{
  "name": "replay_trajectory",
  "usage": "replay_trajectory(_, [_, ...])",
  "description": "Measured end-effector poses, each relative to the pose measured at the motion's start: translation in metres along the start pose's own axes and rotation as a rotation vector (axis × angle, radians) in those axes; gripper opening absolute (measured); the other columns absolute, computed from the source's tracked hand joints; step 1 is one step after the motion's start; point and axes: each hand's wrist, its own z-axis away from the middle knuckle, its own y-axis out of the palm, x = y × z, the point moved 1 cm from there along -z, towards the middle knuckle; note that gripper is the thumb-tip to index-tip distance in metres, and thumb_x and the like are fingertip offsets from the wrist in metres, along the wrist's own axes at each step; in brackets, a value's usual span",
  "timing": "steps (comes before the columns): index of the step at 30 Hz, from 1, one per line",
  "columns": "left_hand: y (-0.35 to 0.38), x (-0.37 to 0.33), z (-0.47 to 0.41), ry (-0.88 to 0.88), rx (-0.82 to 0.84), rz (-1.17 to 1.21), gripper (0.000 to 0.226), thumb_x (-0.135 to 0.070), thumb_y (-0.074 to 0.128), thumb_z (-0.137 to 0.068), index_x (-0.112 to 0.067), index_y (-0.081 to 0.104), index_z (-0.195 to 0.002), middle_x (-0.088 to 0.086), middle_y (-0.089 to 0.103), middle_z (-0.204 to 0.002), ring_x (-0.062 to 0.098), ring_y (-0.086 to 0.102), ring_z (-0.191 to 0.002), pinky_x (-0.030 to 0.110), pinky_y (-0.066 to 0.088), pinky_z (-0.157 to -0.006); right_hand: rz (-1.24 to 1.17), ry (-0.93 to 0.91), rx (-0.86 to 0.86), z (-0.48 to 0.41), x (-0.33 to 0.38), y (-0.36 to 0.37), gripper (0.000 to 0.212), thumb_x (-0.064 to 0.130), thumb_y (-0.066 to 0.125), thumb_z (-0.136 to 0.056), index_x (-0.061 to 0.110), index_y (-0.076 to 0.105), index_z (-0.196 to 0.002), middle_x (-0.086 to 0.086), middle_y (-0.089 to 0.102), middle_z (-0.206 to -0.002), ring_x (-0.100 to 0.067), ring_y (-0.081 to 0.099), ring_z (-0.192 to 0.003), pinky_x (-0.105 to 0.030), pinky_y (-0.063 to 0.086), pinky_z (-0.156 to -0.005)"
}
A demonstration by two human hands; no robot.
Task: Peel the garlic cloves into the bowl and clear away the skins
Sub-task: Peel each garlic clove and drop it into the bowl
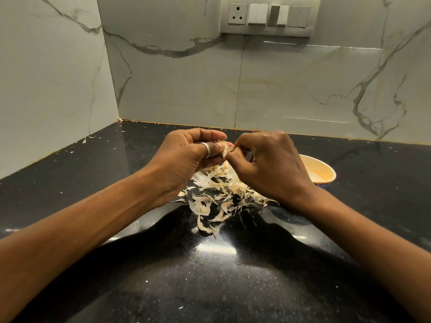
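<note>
My left hand (186,157), with a silver ring on the thumb, is closed around a garlic clove (225,150) held above the counter. My right hand (265,164) meets it from the right and pinches a strip of the clove's papery skin between thumb and fingers. Most of the clove is hidden by my fingers. Below the hands lies a loose pile of pale garlic skins (217,199) on the black counter. A small cream bowl (319,171) stands just right of my right hand, partly hidden by it; its contents cannot be seen.
The black speckled countertop (210,276) meets marble-look walls at the back and left, forming a corner. A switch and socket panel (268,16) is mounted high on the back wall. Stray skin flakes (88,138) lie along the left wall edge.
</note>
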Motion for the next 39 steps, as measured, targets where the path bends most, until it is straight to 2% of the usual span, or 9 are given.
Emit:
replay_trajectory(15, [0.0, -0.001, 0.002, -0.003, 0.006, -0.027, 0.018, 0.006, 0.062, -0.091, -0.008, 0.071, -0.099, 0.005, 0.077, -0.085, 0.018, 0.075, -0.083, 0.023, 0.061, -0.071, 0.03, 0.033, -0.019, -0.002, -0.004, 0.0, 0.033, 0.034, 0.054, -0.093, 0.013, 0.074, -0.08, -0.002, 0.069, -0.068, -0.017, 0.06, -0.056, -0.039, 0.054, -0.054])
replay_trajectory(19, [0.0, -0.001, 0.004, -0.007, 0.032, -0.035, 0.016, 0.003, 0.062, -0.092, -0.007, 0.07, -0.102, 0.01, 0.078, -0.095, 0.019, 0.075, -0.085, 0.021, 0.059, -0.07, 0.037, 0.054, -0.067, -0.005, -0.009, -0.007, 0.033, 0.03, 0.052, -0.092, 0.011, 0.075, -0.081, -0.003, 0.069, -0.066, -0.018, 0.061, -0.056, -0.039, 0.055, -0.054])
replay_trajectory(22, [0.0, 0.0, 0.004, -0.004, 0.037, -0.036, 0.015, 0.002, 0.063, -0.092, -0.007, 0.07, -0.103, 0.011, 0.078, -0.098, 0.02, 0.075, -0.09, 0.021, 0.059, -0.072, 0.05, 0.053, -0.071, -0.006, -0.009, -0.009, 0.031, 0.029, 0.053, -0.093, 0.011, 0.075, -0.079, -0.003, 0.067, -0.064, -0.017, 0.06, -0.055, -0.038, 0.054, -0.054])
replay_trajectory(31, [0.0, 0.0, 0.005, -0.006, 0.029, -0.061, 0.017, 0.001, 0.063, -0.092, -0.007, 0.069, -0.105, 0.011, 0.078, -0.096, 0.016, 0.074, -0.082, 0.021, 0.06, -0.071, 0.076, 0.058, -0.093, -0.006, -0.009, -0.01, 0.029, 0.026, 0.055, -0.093, 0.011, 0.074, -0.078, -0.003, 0.065, -0.062, -0.017, 0.058, -0.053, -0.036, 0.053, -0.053])
replay_trajectory(39, [-0.004, 0.002, 0.003, -0.027, -0.006, -0.09, 0.02, 0.002, 0.063, -0.093, -0.007, 0.067, -0.11, 0.01, 0.078, -0.098, 0.022, 0.075, -0.089, 0.026, 0.061, -0.08, 0.051, 0.133, -0.141, -0.009, -0.016, -0.015, 0.032, 0.028, 0.051, -0.093, 0.01, 0.075, -0.08, -0.005, 0.069, -0.067, -0.02, 0.063, -0.058, -0.039, 0.056, -0.059])
